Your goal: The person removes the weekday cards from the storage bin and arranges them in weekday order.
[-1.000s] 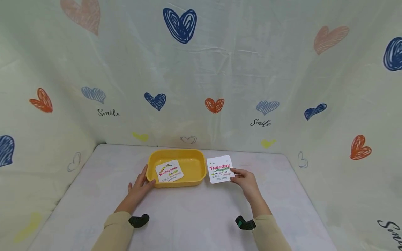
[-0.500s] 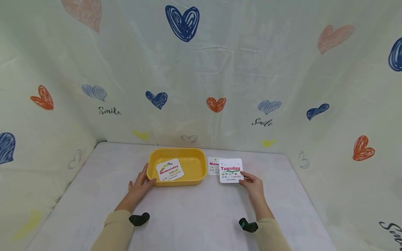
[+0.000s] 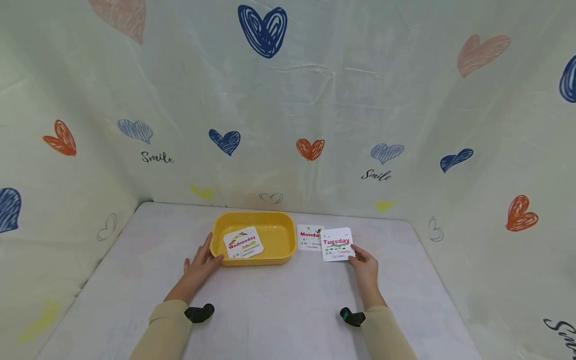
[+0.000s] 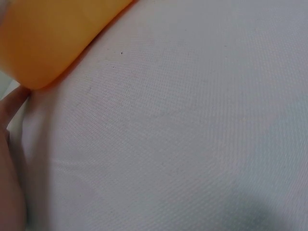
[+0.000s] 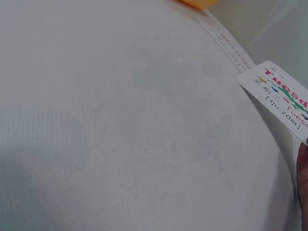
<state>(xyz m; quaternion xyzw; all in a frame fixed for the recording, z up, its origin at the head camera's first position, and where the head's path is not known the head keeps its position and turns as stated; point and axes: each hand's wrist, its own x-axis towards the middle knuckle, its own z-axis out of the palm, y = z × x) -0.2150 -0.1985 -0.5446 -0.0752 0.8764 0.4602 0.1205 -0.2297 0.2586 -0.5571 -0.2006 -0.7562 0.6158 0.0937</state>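
Note:
In the head view my left hand (image 3: pixel 199 267) rests at the near left corner of a yellow tray (image 3: pixel 282 256). Its fingers lie along the tray's left side and the thumb touches the front rim. A white "Wednesday" card (image 3: pixel 243 243) leans at a slant inside the tray. My right hand (image 3: pixel 366 270) pinches the right edge of a "Tuesday" card (image 3: pixel 337 245) between thumb and fingers. That card overlaps the right edge of a "Monday" card (image 3: pixel 308 237), which lies flat beside the tray. The right wrist view shows the Tuesday card tilted, its near edge raised off the table.
A pale cloth covers the table (image 3: pixel 274 310). Behind and at both sides hangs a white curtain (image 3: pixel 333 115) printed with hearts and "Smile". The table's back edge runs just beyond the tray and cards.
My right hand has carried the Tuesday card to the right, off the Monday card, which now shows mostly uncovered. My left hand has stayed at the tray's corner.

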